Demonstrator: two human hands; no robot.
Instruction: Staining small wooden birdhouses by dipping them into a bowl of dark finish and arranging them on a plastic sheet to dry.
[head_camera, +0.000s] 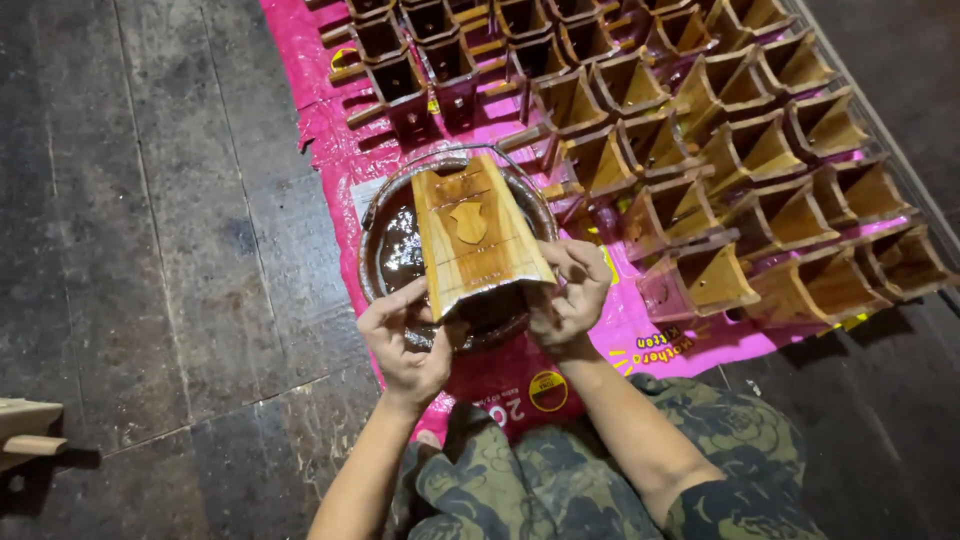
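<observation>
Both hands on one wooden box (476, 235). Left hand (405, 345) pinches its near left corner, thumb on top and fingers curled under. Right hand (566, 297) clamps the near right corner, fingers wrapped over the edge. Firm two-handed grasp, nothing released.

Box: tapered, wider at the near end, wet and glossy, with one shield-shaped cutout in the top face. It's held tilted over a round basin (385, 215), far end dipping toward the rim. One basin, full of dark brown liquid (looks like stain or varnish, can't confirm).

Basin sits on a pink plastic sheet (335, 150) spread on a dark plank floor (150, 250).

Right of and beyond the basin: rows of the same tapered boxes (720, 150) lying on the sheet, open ends facing the camera. I count roughly 25 to 30 in view; exact number unclear since the rows run off the top edge. The far ones look darker than the near ones.

Bottom of frame: the person's camouflage trousers (600, 480), knees just behind the sheet.

Far left edge: one pale wooden piece (25, 430) on the floor, partly cut off, well apart from the rest.
</observation>
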